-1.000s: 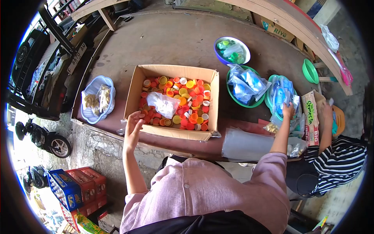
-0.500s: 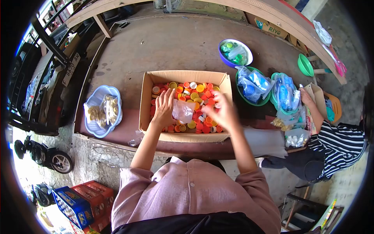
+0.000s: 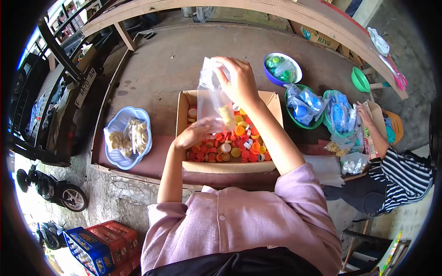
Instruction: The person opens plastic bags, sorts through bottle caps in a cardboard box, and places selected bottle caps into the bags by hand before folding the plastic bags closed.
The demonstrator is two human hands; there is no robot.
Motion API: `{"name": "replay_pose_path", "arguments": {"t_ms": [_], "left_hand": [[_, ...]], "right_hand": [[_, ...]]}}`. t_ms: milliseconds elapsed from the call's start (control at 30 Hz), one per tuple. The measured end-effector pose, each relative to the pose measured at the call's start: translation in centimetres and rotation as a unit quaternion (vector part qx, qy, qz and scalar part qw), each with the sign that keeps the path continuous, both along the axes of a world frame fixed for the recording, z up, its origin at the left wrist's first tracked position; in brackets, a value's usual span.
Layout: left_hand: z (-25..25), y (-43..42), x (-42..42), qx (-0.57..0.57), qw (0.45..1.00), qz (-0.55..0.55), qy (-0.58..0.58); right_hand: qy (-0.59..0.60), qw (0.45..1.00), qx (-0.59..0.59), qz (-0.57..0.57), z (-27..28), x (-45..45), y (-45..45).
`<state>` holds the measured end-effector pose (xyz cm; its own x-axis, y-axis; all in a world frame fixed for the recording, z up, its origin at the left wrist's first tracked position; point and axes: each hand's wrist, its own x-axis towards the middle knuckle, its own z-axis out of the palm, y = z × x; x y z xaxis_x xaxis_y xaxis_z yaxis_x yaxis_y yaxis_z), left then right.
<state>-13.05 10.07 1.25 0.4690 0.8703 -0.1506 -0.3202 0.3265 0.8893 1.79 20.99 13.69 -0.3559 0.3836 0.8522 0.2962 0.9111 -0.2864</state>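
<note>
Clear plastic bag (image 3: 209, 97), just one, is gripped near its top by the right hand (image 3: 238, 82) above one cardboard box (image 3: 225, 167) of caps (image 3: 240, 130); whether it is clasped by the blurred left hand (image 3: 195, 133) below cannot be told. "RIYO" is printed on a carton (image 3: 322, 38), "8670" on a number plate (image 3: 85, 87). Two bags (image 3: 120, 141) are held in one basket (image 3: 126, 115); three bowls (image 3: 274, 78) are filled.
</note>
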Motion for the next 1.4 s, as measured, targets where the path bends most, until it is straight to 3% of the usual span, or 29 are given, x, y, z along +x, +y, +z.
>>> {"name": "replay_pose_path", "arguments": {"t_ms": [33,100,167,333,400,633,867,933,967,1033,1133,1400], "left_hand": [[-0.4,0.0,0.2,0.039,0.999,0.007,-0.024],[-1.0,0.3,0.6,0.077,0.996,0.017,-0.048],[-1.3,0.6,1.2,0.068,0.982,0.018,-0.177],[0.1,0.3,4.0,0.045,0.998,0.037,-0.029],[0.2,0.4,4.6,0.109,0.992,0.062,0.031],[1.1,0.6,5.0,0.109,0.988,0.078,0.081],[1.3,0.4,4.8,0.08,0.989,0.088,0.091],[0.2,0.6,5.0,0.07,0.992,0.105,-0.018],[-0.2,0.7,5.0,0.072,0.992,0.105,-0.018],[-0.7,0.9,5.1,-0.013,0.987,0.131,-0.096],[-0.3,1.0,5.3,0.023,0.991,0.122,-0.051],[-0.4,1.3,5.1,-0.007,0.985,0.155,-0.079]], "right_hand": [[0.023,0.995,-0.093,0.028,-0.3,0.1,0.2],[0.029,0.99,-0.131,0.042,-0.7,0.3,0.6],[0.039,0.983,-0.178,0.03,-0.9,1.0,0.6],[0.027,0.982,-0.185,-0.03,-2.6,3.4,2.1],[0.033,0.99,-0.138,-0.029,-3.0,3.8,2.6],[0.028,0.988,-0.149,-0.033,-3.1,3.7,3.0],[0.03,0.991,-0.13,-0.025,-2.7,3.5,3.1],[0.036,0.992,-0.118,-0.022,-2.6,3.5,3.0],[0.036,0.992,-0.117,-0.022,-2.5,3.4,2.9],[0.036,0.992,-0.119,-0.018,-2.2,3.4,2.7],[0.028,0.993,-0.111,-0.013,-1.9,3.3,2.6],[0.025,0.996,-0.081,-0.002,-1.7,2.9,2.5]]}}
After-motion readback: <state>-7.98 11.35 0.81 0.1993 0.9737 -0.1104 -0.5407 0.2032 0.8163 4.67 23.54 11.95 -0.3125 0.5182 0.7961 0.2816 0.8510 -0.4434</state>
